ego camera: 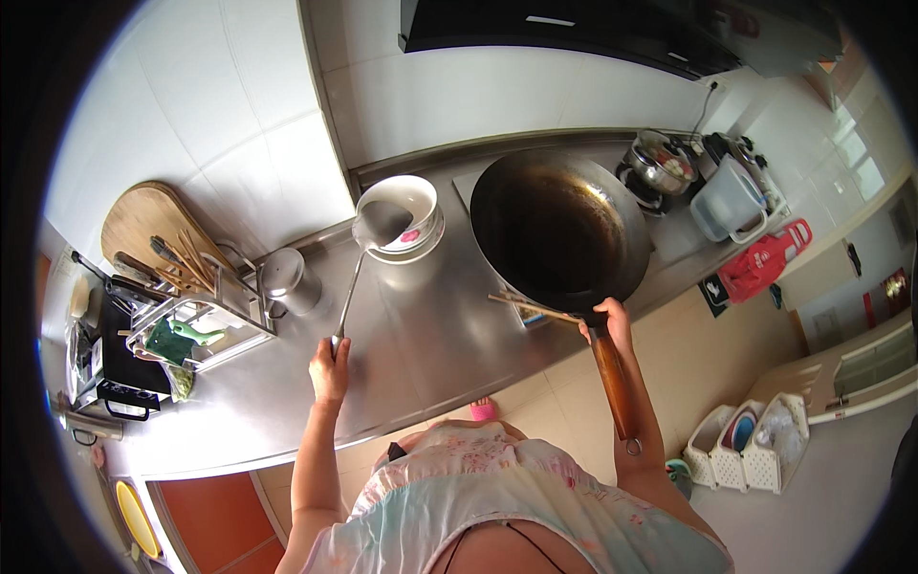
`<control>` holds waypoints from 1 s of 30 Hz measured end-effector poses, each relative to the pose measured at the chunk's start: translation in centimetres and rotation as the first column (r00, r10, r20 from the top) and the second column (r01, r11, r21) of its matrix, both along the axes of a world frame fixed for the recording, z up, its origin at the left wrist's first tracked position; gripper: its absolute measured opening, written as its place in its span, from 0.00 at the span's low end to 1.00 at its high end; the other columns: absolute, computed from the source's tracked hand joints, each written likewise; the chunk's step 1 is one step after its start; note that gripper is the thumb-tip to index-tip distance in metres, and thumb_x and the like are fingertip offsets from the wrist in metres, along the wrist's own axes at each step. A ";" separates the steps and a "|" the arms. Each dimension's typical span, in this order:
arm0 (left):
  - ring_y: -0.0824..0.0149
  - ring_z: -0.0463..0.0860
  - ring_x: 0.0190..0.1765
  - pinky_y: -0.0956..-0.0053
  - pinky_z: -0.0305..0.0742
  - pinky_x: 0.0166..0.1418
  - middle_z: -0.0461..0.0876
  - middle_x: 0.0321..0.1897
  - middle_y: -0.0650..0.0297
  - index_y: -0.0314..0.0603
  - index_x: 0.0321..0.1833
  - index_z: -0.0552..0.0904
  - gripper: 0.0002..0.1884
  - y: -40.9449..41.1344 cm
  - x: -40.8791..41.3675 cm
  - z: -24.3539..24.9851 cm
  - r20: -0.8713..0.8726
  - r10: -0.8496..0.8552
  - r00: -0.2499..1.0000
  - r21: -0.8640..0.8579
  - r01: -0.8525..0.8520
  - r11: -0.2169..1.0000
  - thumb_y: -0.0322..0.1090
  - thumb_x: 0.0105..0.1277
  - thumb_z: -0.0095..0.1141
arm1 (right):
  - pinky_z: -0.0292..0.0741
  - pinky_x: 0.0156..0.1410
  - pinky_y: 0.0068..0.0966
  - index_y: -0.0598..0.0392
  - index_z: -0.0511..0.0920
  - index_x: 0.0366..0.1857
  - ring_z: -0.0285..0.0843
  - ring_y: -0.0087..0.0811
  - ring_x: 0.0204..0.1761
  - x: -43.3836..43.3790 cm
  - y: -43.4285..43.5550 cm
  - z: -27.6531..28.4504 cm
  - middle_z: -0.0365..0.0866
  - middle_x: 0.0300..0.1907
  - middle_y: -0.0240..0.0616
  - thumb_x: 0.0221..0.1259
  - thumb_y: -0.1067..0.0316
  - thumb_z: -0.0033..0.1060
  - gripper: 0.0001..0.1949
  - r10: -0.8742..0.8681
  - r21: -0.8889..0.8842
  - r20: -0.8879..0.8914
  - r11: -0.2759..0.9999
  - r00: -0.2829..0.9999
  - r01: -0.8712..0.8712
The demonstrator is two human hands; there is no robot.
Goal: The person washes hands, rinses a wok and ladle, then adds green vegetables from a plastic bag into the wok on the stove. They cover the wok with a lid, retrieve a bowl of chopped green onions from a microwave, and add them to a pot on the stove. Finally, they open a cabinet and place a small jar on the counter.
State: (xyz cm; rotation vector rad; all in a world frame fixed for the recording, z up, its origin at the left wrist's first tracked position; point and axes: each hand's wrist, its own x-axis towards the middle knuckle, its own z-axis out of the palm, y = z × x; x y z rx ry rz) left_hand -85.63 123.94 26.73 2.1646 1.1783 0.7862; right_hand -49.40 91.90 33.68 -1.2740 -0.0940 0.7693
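Observation:
My left hand is closed around the handle of a metal ladle, whose bowl is over a stack of white bowls with a pink pattern. My right hand grips a dark wok where its wooden handle begins, and the handle runs back along my forearm. Wooden chopsticks stick out from beside that hand, below the wok's rim; whether the fingers hold them, I cannot tell. The wok's inside looks dark, with a shiny brown patch at its upper right.
On the steel counter stand a lidded metal pot and a utensil rack, with a wooden cutting board behind. At the right are a glass-lidded pot on a burner and a clear plastic container. A range hood hangs above.

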 end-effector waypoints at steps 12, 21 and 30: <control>0.48 0.78 0.31 0.57 0.72 0.37 0.79 0.27 0.51 0.35 0.37 0.75 0.16 -0.6 2.4 -2.2 -0.135 0.125 0.983 0.036 -0.121 0.992 0.44 0.67 0.56 | 0.71 0.19 0.24 0.66 0.76 0.32 0.76 0.34 0.16 11.8 5.9 -2.0 0.82 0.30 0.59 0.50 0.65 0.47 0.14 0.171 0.072 -0.004 0.983 0.985 -0.171; 0.58 0.82 0.30 0.65 0.75 0.38 0.82 0.25 0.56 0.35 0.53 0.76 0.24 -0.3 2.7 -0.7 -0.160 0.173 0.972 -0.199 -0.203 0.959 0.46 0.62 0.61 | 0.74 0.19 0.20 0.64 0.76 0.39 0.78 0.31 0.17 14.9 6.8 -1.3 0.84 0.32 0.57 0.51 0.64 0.47 0.16 0.257 0.090 -0.096 0.964 0.961 -0.249; 0.70 0.76 0.28 0.74 0.73 0.35 0.79 0.25 0.60 0.33 0.49 0.78 0.22 0.0 1.0 -0.1 -0.173 0.082 0.981 -0.319 -0.134 0.938 0.45 0.62 0.62 | 0.74 0.27 0.17 0.67 0.69 0.59 0.77 0.27 0.23 14.5 5.1 -1.5 0.84 0.42 0.48 0.62 0.28 0.42 0.43 0.462 0.329 -0.366 0.876 0.808 -0.352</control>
